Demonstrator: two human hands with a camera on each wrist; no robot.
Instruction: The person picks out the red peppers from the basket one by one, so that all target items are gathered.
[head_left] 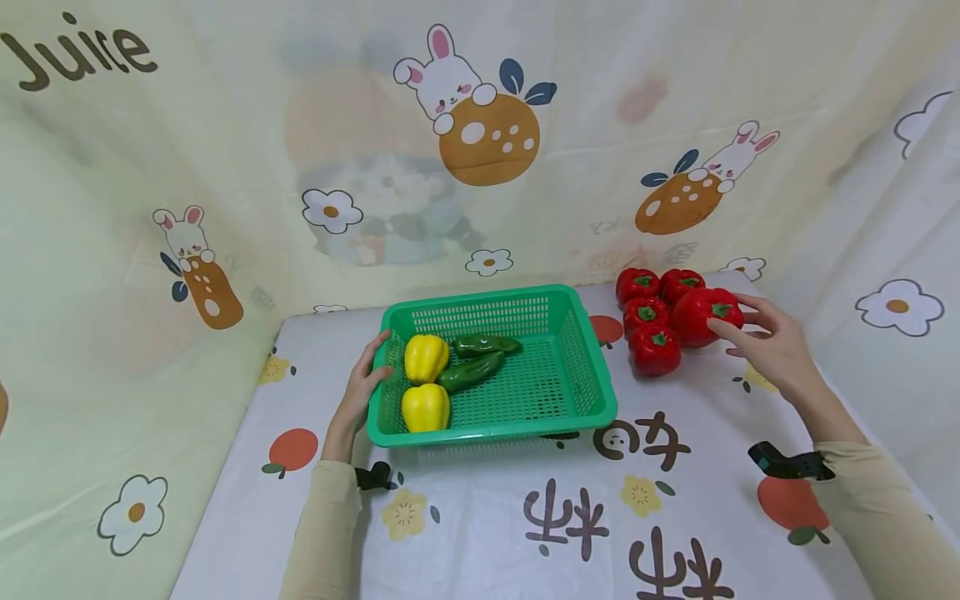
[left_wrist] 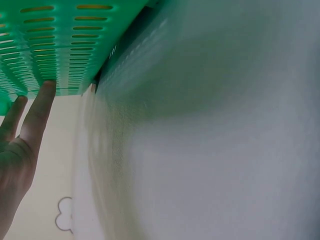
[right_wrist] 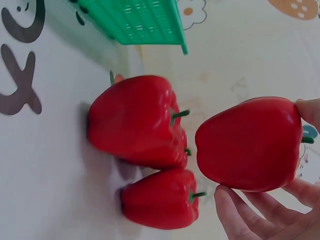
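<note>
At the left end of a green plastic basket [head_left: 592,367], my left hand [head_left: 363,387] grips the rim, thumb over the edge. The left wrist view has its fingers [left_wrist: 40,112] against the slotted outer wall. Two yellow bell peppers [head_left: 426,359] and two long green peppers [head_left: 471,372] lie inside the basket. To the right, my right hand [head_left: 772,346] holds a red bell pepper [right_wrist: 250,145] between thumb and fingers, raised above the table in the right wrist view. Several other red bell peppers [head_left: 655,350] stand in a cluster beside it.
The table has a white cloth [head_left: 487,517] printed with fruit, flowers and characters. Behind and at both sides hang pale curtains [head_left: 600,125] with rabbit and flower prints. Black straps [head_left: 791,462] circle the wrists.
</note>
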